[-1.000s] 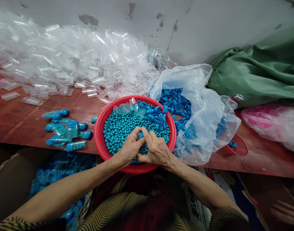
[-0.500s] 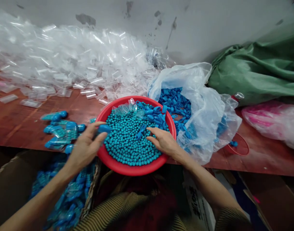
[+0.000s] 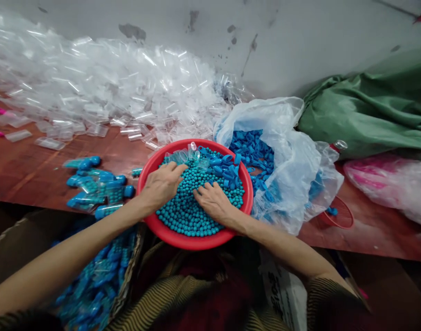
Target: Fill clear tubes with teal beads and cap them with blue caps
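The red-brown surface (image 3: 27, 177) runs along a gray wall (image 3: 293, 37) with dark spots. Round blue beads (image 3: 189, 223) fill a smooth red bowl (image 3: 186, 242) at its edge. The right hand (image 3: 213, 201) touches the beads; the left hand (image 3: 163, 185) is near shiny clear tubes (image 3: 193, 148). I can't tell if either grips anything.

I wear a top with narrow wavy stripes of dull yellow and black; its right sleeve (image 3: 329, 299) stops around my elbow. Dark red cloth (image 3: 210, 303), blurred, covers my middle. My left hand (image 3: 164, 186) and right hand (image 3: 215, 202) are bare, slim-fingered.
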Demonstrator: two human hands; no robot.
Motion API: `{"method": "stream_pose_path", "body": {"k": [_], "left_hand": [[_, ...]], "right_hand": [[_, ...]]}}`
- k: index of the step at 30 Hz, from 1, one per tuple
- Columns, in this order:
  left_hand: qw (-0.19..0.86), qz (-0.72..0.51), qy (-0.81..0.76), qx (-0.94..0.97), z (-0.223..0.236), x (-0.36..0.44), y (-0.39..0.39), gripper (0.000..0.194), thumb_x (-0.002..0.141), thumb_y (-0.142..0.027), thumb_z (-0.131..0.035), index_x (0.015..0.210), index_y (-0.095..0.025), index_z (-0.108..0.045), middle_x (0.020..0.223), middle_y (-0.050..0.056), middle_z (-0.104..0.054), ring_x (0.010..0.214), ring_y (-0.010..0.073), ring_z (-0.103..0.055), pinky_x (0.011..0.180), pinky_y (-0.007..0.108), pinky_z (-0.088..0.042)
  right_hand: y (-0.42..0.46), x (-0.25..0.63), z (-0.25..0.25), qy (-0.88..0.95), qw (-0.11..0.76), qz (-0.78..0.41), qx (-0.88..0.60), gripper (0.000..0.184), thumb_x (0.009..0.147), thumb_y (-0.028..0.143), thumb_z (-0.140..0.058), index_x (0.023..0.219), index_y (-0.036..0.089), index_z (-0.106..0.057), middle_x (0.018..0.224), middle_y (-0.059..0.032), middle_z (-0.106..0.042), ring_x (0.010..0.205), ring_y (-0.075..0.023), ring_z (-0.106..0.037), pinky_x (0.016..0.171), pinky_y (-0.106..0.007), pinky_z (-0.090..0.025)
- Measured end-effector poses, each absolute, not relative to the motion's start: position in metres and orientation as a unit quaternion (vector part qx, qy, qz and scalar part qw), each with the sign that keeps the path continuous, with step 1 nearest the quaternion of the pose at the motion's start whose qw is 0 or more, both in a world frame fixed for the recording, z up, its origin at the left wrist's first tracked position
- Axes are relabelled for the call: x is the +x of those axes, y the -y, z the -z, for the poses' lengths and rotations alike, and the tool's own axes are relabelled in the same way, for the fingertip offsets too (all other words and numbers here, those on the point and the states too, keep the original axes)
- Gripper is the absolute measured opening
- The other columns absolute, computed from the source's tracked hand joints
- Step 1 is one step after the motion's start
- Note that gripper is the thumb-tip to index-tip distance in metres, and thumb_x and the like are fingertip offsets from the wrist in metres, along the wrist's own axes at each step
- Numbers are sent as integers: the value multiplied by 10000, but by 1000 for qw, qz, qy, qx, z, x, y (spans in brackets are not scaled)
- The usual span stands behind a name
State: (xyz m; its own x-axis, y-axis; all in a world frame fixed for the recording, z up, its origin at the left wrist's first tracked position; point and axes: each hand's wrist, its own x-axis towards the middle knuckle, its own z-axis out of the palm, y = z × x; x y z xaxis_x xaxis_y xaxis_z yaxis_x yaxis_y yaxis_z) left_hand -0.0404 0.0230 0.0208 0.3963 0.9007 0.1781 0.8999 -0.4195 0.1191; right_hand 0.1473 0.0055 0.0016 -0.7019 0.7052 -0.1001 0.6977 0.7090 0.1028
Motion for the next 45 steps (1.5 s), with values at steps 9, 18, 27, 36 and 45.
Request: {"method": "stream_pose_path", "body": {"k": [9,18,27,36,45], "left_hand": [[-109,-104,-392,908,-3,-6,-74,367,882,-104,-309,1142,-175,-559,1178,168,-526,1157,311,-434,873,483,-385],[-123,-79,-298,943,-2,11,-95,269,875,-120,-351,990,-141,-593,1111,154,-556,1170,300,-429,931,490,-353],[87,152,-417,892,-34,-16,-49,179,809,-232,-503,917,-142,-614,773,100,-654,734,229,-616,646,298,-434],[234,82,-484,839,-7,22,-57,168,649,-294,-654,756,-165,-657,742,70,-672,777,234,-623,653,271,-427],[308,55,-520,795,-8,9,-44,205,748,-274,-530,874,-143,-624,789,73,-678,750,210,-628,651,276,-456]], "right_hand": [[3,163,4,-899,41,-5,436,148,888,255,-498,874,171,-619,850,-91,-638,890,-245,-509,776,-382,-345],[0,176,2,-865,-52,109,487,325,926,282,-431,1207,145,-518,978,-99,-664,935,-219,-558,822,-339,-387],[-12,190,0,-755,-195,320,538,276,897,276,-439,1139,162,-507,727,8,-593,700,-149,-569,654,-249,-398],[-18,192,5,-714,-178,320,597,197,869,236,-450,1035,171,-534,721,3,-601,701,-149,-568,640,-239,-384],[-18,191,5,-738,-117,275,605,244,888,269,-441,1097,172,-521,839,-49,-670,792,-185,-620,667,-256,-397]]}}
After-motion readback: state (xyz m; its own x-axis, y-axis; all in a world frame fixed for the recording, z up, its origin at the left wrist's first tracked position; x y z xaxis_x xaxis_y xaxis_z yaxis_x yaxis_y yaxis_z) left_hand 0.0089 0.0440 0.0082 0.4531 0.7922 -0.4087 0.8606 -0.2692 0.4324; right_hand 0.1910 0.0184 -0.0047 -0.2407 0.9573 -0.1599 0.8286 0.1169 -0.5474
